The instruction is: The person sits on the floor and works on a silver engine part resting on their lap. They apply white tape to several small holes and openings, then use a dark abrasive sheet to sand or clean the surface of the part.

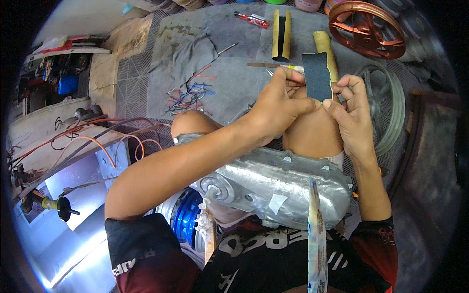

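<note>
Angle grinder was seen lower left on a pale board, orange cables looped above it. Loose coloured wires lay on the grey mat, upper centre. Cast aluminium engine cover, dull and lumpy, was laid across the lap, centre. Left hand was pinched shut on the lower edge of a dark sandpaper strip, upper centre-right; long axis ran near vertical, top end pointing up-frame. Right hand was clamped on its right edge. Copper-coloured wheel sat top right; bare mat was left above the strip.
</note>
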The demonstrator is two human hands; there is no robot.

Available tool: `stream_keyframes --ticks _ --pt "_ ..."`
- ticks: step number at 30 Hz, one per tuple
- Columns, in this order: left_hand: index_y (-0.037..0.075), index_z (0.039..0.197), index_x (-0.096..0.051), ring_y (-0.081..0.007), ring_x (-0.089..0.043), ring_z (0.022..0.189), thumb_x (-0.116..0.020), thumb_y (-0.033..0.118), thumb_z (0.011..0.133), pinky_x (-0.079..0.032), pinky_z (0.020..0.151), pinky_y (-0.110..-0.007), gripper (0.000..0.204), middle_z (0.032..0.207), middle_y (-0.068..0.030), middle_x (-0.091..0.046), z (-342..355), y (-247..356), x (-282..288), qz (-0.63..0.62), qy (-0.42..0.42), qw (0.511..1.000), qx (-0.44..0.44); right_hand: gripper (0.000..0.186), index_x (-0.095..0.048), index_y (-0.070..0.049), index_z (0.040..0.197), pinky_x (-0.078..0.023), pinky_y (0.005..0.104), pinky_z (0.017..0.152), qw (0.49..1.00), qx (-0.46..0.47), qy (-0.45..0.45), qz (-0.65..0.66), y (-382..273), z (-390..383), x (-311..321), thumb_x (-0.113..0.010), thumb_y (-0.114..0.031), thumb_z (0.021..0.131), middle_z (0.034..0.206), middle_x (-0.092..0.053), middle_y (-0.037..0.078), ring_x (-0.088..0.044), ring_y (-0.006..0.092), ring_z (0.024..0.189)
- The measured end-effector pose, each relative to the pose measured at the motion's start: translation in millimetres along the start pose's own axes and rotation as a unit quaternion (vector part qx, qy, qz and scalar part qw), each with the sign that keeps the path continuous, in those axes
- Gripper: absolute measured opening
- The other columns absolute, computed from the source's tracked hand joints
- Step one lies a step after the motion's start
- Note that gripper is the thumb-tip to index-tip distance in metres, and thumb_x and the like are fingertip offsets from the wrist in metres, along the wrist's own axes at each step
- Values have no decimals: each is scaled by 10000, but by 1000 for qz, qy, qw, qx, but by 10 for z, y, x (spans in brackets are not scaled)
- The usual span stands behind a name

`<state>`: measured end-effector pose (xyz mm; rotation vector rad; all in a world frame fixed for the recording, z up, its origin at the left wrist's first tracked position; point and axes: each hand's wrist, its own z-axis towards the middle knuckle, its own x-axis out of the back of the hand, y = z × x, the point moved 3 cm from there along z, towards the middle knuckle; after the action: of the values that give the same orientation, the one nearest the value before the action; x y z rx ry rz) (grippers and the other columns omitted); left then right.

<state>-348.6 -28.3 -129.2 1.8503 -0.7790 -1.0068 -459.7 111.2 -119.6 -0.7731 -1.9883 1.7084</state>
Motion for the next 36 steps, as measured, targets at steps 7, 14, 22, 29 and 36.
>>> stream_keyframes --ticks 7,14,22,29,36 --pt "-34 1269 -385 -250 -537 1264 -721 -39 864 -443 1104 -346 527 1283 -201 -524 6 121 -66 -15 8 996 88 493 -435 -84 1324 -400 176 741 998 -4 31 48 23 -7 -12 -636 44 891 1101 -581 21 -507 27 914" --pt "-36 1258 -413 -228 -567 1214 -682 -37 890 -474 1059 -329 455 1245 -180 -556 -4 117 -82 -29 12 997 65 485 -392 -57 1371 -464 225 939 999 1 13 43 34 18 -15 -595 55 944 1150 -582 55 -543 102 1075" --pt "-26 1274 -476 -174 -588 1132 -675 24 906 -475 1025 -303 422 1194 -121 -596 9 28 -56 -17 8 1000 23 512 -393 -46 1403 -434 225 932 999 16 16 30 54 55 -49 -580 66 940 1120 -554 39 -493 92 1017" --pt "-68 1281 -485 -199 -592 1152 -665 -10 903 -481 1031 -318 423 1222 -160 -603 -6 42 -49 -32 6 999 32 531 -397 -30 1415 -416 208 905 1000 15 1 -7 14 93 -33 -568 74 923 1072 -531 8 -475 78 989" --pt "-20 1243 -565 -145 -601 1070 -699 105 934 -486 964 -296 359 1148 -100 -639 -43 31 -59 -19 -13 999 37 575 -441 -52 1405 -370 219 889 1000 6 8 11 -5 84 -36 -642 37 874 1020 -501 -16 -416 86 942"
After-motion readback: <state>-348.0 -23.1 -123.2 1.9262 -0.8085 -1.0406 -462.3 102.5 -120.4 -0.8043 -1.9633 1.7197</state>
